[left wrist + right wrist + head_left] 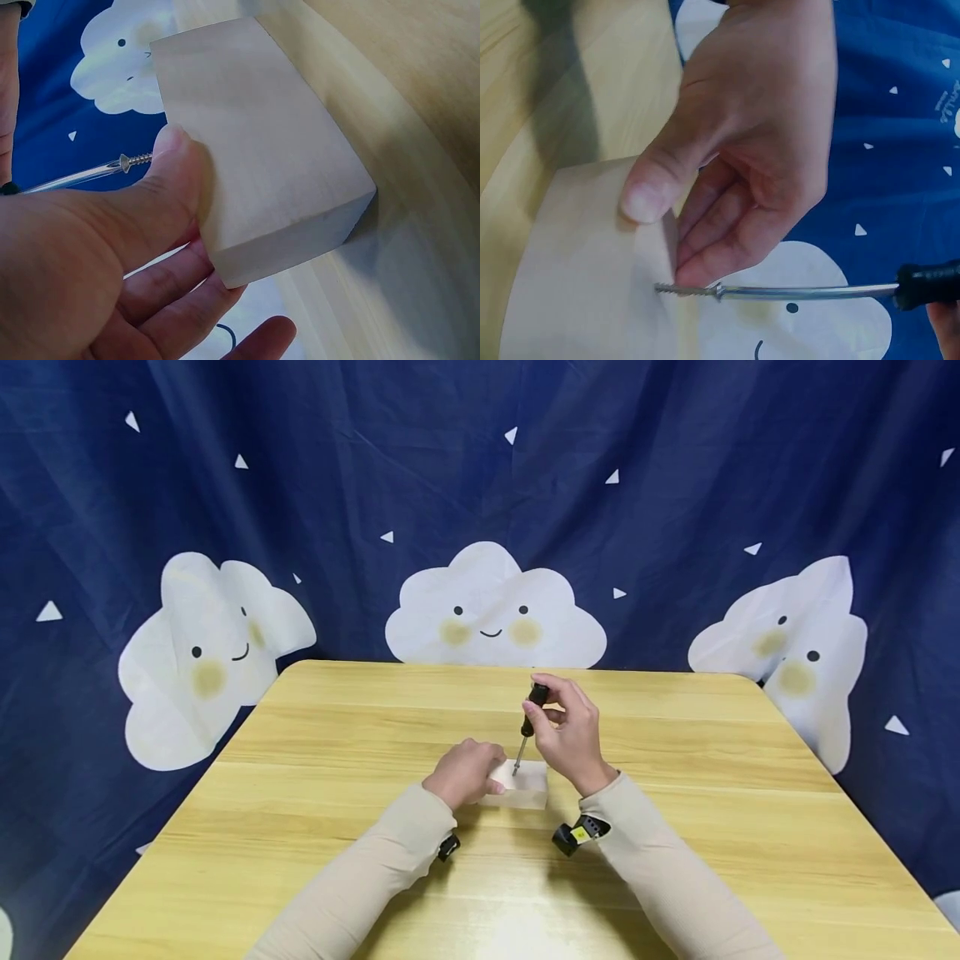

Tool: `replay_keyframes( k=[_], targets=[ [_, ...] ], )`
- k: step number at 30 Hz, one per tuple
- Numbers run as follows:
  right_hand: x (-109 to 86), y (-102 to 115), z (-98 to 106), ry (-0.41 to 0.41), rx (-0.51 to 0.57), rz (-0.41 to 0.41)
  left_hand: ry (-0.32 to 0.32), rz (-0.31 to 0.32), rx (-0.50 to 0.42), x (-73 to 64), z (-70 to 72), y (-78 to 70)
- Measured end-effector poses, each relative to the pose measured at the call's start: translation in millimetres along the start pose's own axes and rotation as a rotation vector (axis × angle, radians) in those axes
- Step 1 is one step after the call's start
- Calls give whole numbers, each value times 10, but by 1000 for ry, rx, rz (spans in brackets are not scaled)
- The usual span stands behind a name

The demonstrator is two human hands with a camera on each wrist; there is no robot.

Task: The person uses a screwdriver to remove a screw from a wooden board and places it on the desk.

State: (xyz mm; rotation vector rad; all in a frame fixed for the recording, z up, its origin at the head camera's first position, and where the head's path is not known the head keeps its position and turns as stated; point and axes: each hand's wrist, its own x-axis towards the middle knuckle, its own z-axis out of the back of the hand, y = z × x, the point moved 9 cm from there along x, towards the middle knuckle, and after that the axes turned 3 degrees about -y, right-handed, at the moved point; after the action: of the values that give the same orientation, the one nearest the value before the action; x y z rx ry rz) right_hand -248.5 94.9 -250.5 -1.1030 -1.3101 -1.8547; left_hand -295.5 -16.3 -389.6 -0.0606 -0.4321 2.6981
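A pale wooden block (531,785) lies on the table, its near side facing me. My left hand (465,772) grips the block's left end, thumb (176,154) on the near side and fingers behind. My right hand (572,727) holds a screwdriver (536,697) by its black handle, tilted slightly, shaft pointing down at the block. At the shaft's end stands a screw (686,289), its head against the driver and its point at the block's top face. Much of the screw's thread shows above the wood.
The light wooden table (337,718) spreads out around the block. Behind it hangs a dark blue curtain (345,460) with white smiling clouds. A black camera (567,839) is strapped to the right wrist, and another (448,847) to the left.
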Motion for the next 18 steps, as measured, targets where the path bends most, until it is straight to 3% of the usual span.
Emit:
replay_keyframes(
  k=[11,18],
  targets=[
    [-7,19,3,-82,-31,2,0,8,6,10,-13,25],
    [13,33,-22,-33,-25,-7,-1,12,-1,0,-14,28]
  ],
)
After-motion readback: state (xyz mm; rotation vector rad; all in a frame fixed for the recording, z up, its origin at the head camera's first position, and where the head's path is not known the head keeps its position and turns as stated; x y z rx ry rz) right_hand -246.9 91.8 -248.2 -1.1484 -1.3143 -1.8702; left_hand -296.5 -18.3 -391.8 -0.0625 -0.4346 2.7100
